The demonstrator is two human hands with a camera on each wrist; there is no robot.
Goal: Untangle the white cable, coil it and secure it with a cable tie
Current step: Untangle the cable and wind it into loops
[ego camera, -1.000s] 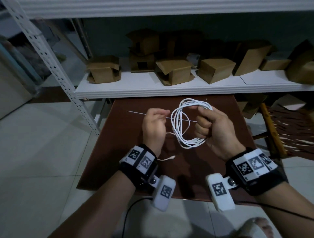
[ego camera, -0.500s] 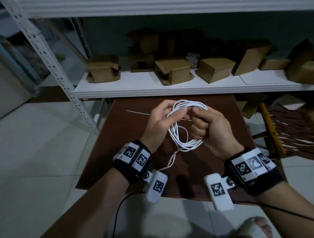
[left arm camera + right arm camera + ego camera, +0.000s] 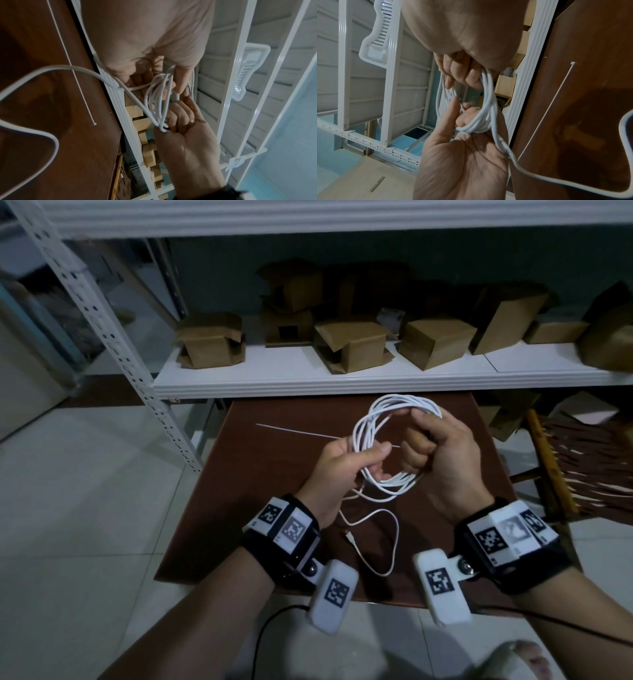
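The white cable (image 3: 364,429) is wound into a coil of several loops, held up over the brown table (image 3: 260,508). My right hand (image 3: 416,430) grips the coil's upper right side, and in the right wrist view its fingers (image 3: 471,78) curl round the bundle. My left hand (image 3: 371,465) holds the coil's left lower side with the thumb across the strands, which lie over its fingers (image 3: 467,117). The loose tail (image 3: 395,542) drops onto the table and ends in a connector (image 3: 350,536). A thin white cable tie (image 3: 294,431) lies flat on the table beyond my left hand.
A white shelf (image 3: 342,378) with several cardboard boxes (image 3: 352,344) runs just behind the table. A perforated white upright (image 3: 113,337) slants at the left. A woven chair (image 3: 582,460) stands to the right of the table. Pale floor tiles (image 3: 85,525) surround it.
My left hand went up to the top of the coil with the cable, then slid down to the coil's left lower side. The tail now lies in a longer loop on the table.
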